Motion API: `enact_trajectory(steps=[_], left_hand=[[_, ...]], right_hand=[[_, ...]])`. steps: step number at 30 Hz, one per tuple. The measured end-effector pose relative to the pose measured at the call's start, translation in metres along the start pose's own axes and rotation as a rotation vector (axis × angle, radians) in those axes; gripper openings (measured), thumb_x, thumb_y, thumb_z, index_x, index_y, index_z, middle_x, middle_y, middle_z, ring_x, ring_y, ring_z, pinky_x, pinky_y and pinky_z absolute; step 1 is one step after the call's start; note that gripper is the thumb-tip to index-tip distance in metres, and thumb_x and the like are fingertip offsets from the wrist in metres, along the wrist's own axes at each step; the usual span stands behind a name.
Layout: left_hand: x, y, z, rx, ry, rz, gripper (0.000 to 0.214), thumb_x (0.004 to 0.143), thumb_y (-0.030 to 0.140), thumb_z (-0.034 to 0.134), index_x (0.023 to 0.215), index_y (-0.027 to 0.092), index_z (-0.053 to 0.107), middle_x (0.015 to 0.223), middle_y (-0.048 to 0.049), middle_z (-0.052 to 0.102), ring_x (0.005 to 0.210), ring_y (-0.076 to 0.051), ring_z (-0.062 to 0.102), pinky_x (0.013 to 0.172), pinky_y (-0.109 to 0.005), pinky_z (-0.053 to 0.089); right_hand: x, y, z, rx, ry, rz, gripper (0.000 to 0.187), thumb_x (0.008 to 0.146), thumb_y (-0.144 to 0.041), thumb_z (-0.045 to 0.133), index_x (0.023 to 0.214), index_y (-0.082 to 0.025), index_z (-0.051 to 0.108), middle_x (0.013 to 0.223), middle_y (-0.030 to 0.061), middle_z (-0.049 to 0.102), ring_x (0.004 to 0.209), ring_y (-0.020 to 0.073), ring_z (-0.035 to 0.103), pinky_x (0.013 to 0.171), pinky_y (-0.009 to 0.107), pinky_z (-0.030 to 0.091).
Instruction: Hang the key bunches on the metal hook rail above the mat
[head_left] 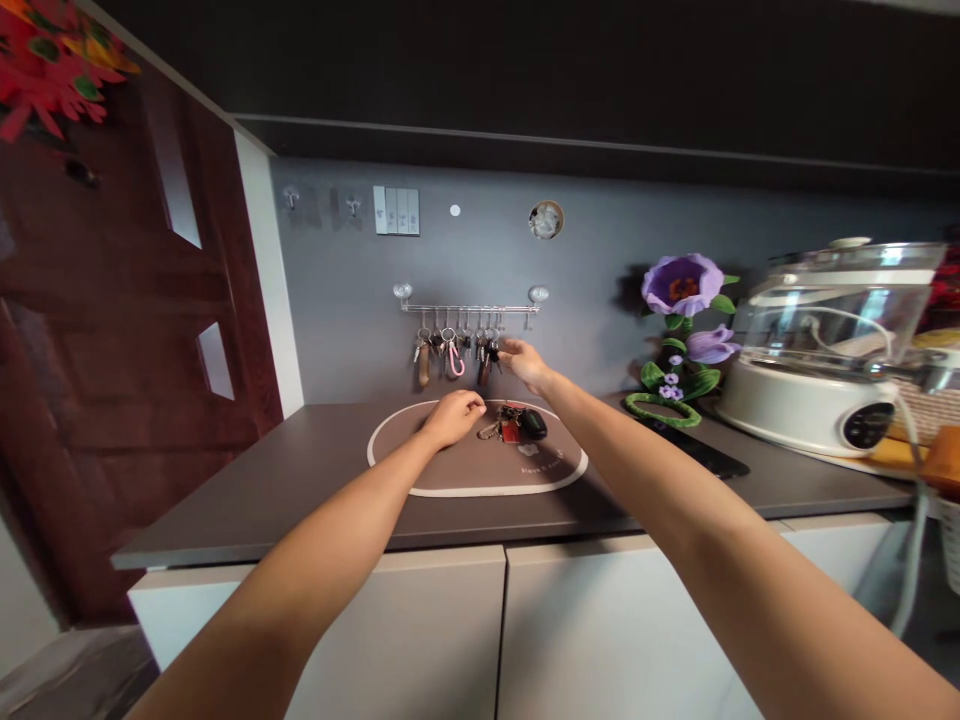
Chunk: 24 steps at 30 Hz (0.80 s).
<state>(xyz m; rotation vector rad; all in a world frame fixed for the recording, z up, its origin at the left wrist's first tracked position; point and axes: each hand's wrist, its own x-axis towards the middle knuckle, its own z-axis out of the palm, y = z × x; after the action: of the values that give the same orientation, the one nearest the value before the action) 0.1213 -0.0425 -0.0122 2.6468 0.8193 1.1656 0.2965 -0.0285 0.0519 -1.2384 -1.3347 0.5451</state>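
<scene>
My right hand [524,364] reaches to the rail rack [472,309] on the grey wall, its fingers closed at a bunch of keys [493,352] hanging near the right end. Several other key sets hang from the hooks, among them one with a pink carabiner [455,360] and one with a brown strap [424,366]. Lower down, my left hand [454,417] is over the brown oval mat [442,476], fingers curled inward; whatever they may hold is hidden. Just right of it on the mat lie a black car key fob [533,424], a red tag [511,431] and a beaded chain [490,431].
Purple artificial flowers [681,287] stand at the right behind a flat black object [697,450]. Beyond is a white appliance with a clear top [802,405]. A dark cabinet [525,80] overhangs the counter [285,480]. Left stands a red-brown door [112,350].
</scene>
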Motion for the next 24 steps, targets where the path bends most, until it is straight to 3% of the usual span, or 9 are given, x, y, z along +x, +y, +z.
enact_trajectory(steps=[8, 12, 16, 21, 24], left_hand=[[-0.003, 0.004, 0.001, -0.009, -0.051, 0.031, 0.017, 0.076, 0.023, 0.052, 0.084, 0.016, 0.065, 0.078, -0.003, 0.06, 0.066, -0.011, 0.053, 0.065, -0.023, 0.042], [-0.004, 0.005, 0.002, 0.008, -0.076, 0.042, 0.017, 0.075, 0.023, 0.053, 0.084, 0.016, 0.065, 0.078, -0.0032, 0.06, 0.066, -0.011, 0.053, 0.065, -0.023, 0.042], [-0.004, 0.003, 0.0, 0.06, -0.059, 0.017, 0.017, 0.076, 0.022, 0.051, 0.081, 0.016, 0.066, 0.078, -0.0039, 0.061, 0.068, -0.012, 0.054, 0.068, -0.024, 0.042], [-0.003, -0.003, -0.001, 0.093, -0.034, -0.037, 0.018, 0.077, 0.021, 0.048, 0.08, 0.016, 0.065, 0.08, -0.0046, 0.062, 0.07, -0.013, 0.054, 0.07, -0.025, 0.043], [-0.003, -0.004, -0.001, 0.102, -0.023, -0.044, 0.019, 0.078, 0.022, 0.047, 0.079, 0.016, 0.065, 0.081, -0.0048, 0.062, 0.07, -0.014, 0.054, 0.07, -0.026, 0.043]], right_hand=[[-0.016, -0.007, 0.001, 0.034, 0.003, 0.024, 0.046, 0.074, -0.016, 0.052, 0.119, -0.015, 0.045, 0.118, 0.0103, 0.054, 0.101, 0.0151, 0.054, 0.088, 0.032, 0.044], [-0.028, -0.013, 0.004, 0.066, 0.044, 0.106, 0.043, 0.076, -0.016, 0.051, 0.119, -0.015, 0.042, 0.107, 0.0093, 0.057, 0.083, 0.0117, 0.057, 0.077, 0.028, 0.048], [-0.037, -0.008, 0.007, 0.053, 0.084, 0.148, 0.029, 0.077, -0.017, 0.05, 0.105, -0.015, 0.047, 0.092, 0.0061, 0.06, 0.064, 0.008, 0.056, 0.062, 0.022, 0.048], [-0.042, 0.011, 0.006, -0.303, 0.071, 0.036, 0.012, 0.076, -0.024, 0.051, 0.079, -0.014, 0.058, 0.067, 0.0016, 0.06, 0.057, 0.0092, 0.054, 0.059, 0.022, 0.044], [-0.044, 0.019, 0.006, -0.611, 0.009, -0.03, 0.013, 0.073, -0.025, 0.055, 0.073, -0.016, 0.064, 0.07, 0.0035, 0.064, 0.067, 0.0135, 0.058, 0.065, 0.024, 0.043]])
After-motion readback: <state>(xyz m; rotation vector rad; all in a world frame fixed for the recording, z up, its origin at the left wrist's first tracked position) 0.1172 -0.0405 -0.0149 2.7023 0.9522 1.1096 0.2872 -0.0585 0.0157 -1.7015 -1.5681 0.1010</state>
